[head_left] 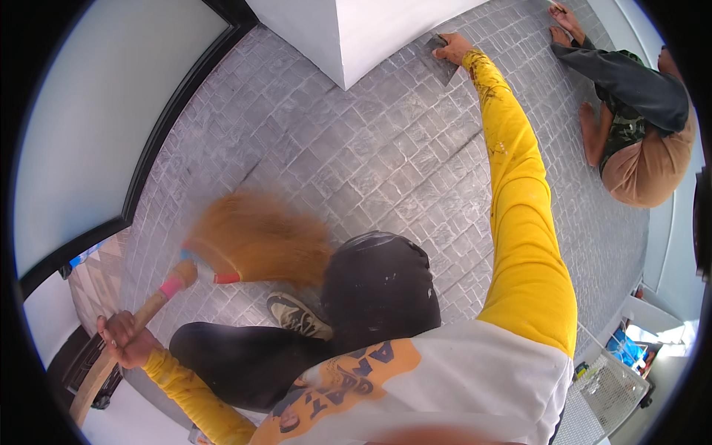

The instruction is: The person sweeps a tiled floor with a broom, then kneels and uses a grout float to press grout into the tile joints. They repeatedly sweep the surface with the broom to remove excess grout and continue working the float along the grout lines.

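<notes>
My left hand (pixel 127 340) is wrapped round the wooden handle of a broom (pixel 256 236) at the lower left. The broom's brown bristles fan out over the floor and are smeared by motion. Far ahead, at the end of my outstretched yellow sleeve, my right hand (pixel 454 49) grips a flat metal scraper (pixel 443 68). Its dark blade points down at the grey block-patterned floor (pixel 386 148), close to a white wall; I cannot tell whether it touches. My bent knee (pixel 382 285) in dark trousers and one patterned shoe (pixel 299 315) lie between the two hands.
A white pillar corner (pixel 343 55) juts in at the top. Along the left runs a black-framed panel (pixel 137 159). Another person (pixel 641 141) crouches barefoot at the upper right. A white perforated basket (pixel 608 389) stands at the lower right, near a blue item (pixel 624 347).
</notes>
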Tool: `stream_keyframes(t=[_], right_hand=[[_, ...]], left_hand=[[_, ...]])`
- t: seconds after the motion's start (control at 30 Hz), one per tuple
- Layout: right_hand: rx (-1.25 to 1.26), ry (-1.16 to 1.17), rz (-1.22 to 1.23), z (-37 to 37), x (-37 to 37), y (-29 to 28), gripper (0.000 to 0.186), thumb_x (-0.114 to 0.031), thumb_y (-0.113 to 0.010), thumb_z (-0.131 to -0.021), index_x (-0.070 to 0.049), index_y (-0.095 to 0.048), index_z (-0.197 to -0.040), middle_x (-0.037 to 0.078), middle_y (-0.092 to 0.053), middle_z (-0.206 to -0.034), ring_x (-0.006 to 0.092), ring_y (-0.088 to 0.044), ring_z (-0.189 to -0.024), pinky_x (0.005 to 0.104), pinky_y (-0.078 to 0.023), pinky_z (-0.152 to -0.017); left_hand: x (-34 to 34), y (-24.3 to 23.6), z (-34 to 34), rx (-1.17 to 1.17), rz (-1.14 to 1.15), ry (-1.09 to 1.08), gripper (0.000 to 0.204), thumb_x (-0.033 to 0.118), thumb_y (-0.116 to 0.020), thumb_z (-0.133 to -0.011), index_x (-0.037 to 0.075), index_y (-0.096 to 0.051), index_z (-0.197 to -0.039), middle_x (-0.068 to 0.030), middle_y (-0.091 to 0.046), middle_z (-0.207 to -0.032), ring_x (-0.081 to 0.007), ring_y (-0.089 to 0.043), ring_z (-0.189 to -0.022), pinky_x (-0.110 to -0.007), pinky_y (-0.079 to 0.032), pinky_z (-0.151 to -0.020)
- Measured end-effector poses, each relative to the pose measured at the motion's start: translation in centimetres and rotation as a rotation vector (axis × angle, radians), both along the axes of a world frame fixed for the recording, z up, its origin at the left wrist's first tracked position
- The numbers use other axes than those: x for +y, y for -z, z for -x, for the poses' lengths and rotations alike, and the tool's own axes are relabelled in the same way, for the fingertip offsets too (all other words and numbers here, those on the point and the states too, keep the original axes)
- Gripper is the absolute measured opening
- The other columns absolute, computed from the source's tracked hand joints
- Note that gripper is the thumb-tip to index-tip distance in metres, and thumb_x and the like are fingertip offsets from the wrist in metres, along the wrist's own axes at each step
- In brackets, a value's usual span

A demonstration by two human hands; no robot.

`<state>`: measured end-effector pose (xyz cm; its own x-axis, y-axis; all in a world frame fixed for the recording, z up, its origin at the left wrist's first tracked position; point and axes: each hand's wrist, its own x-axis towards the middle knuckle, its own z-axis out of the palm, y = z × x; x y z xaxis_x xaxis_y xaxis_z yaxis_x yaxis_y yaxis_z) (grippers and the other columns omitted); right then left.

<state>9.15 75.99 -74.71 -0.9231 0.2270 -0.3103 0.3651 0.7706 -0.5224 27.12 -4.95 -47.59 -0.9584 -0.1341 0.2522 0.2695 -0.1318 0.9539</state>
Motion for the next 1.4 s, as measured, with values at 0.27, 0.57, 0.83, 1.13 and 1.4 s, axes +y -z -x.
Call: stream_keyframes(t=[0.27,0.57,0.83,1.13,1.4], right_hand=[[0.049,0.119,0.08,-0.7,0.4,-0.5,0.055,-0.03,-0.068,-0.079,-0.003,-0.058,-0.126,0.015,-0.067,-0.112,0.0266,-0.065,-0.099,0.0365,-0.049,-0.091],[0.01,0.006,0.075,0.0,0.7,1.3,0.051,-0.028,-0.068,-0.079,-0.003,-0.06,-0.123,0.015,-0.068,-0.108,0.0257,-0.065,-0.099,0.0364,-0.049,-0.09],[0.009,-0.003,-0.093,-1.3,0.8,-1.5,0.05,-0.028,-0.065,-0.082,-0.006,-0.057,-0.126,0.017,-0.066,-0.115,0.0305,-0.064,-0.104,0.0383,-0.048,-0.093],[0.02,-0.006,-0.354,-0.8,-2.1,-0.6,0.045,-0.029,-0.062,-0.086,-0.013,-0.056,-0.128,0.016,-0.066,-0.114,0.0324,-0.062,-0.107,0.042,-0.049,-0.092],[-0.026,0.069,0.081,0.4,1.8,-0.1,0.046,-0.023,-0.068,-0.079,-0.007,-0.062,-0.121,0.015,-0.067,-0.111,0.0279,-0.066,-0.1,0.0386,-0.049,-0.092]], left_hand=[[-0.6,0.2,-0.3,0.025,-0.02,0.069,0.045,0.029,-0.058,-0.086,-0.001,-0.054,-0.119,0.0038,-0.039,-0.065,-0.008,-0.037,-0.059,-0.028,-0.033,-0.065],[-0.5,0.2,-0.2,0.054,0.039,-0.022,0.055,0.028,-0.055,-0.087,-0.003,-0.045,-0.132,0.0035,-0.038,-0.065,-0.0087,-0.038,-0.06,-0.028,-0.033,-0.066],[-0.2,-0.2,-0.8,0.063,0.04,-0.117,0.069,0.022,-0.054,-0.085,-0.002,-0.03,-0.145,0.0019,-0.042,-0.064,-0.0097,-0.04,-0.057,-0.03,-0.036,-0.066],[-0.1,-0.2,-0.4,0.043,0.046,-0.089,0.077,0.02,-0.058,-0.081,-0.003,-0.024,-0.147,0.0031,-0.038,-0.065,-0.0091,-0.038,-0.059,-0.028,-0.034,-0.068],[1.5,-0.5,-0.1,0.041,0.068,-0.106,0.079,0.021,-0.058,-0.082,-0.004,-0.022,-0.147,0.0019,-0.043,-0.063,-0.0083,-0.041,-0.057,-0.028,-0.038,-0.066]])
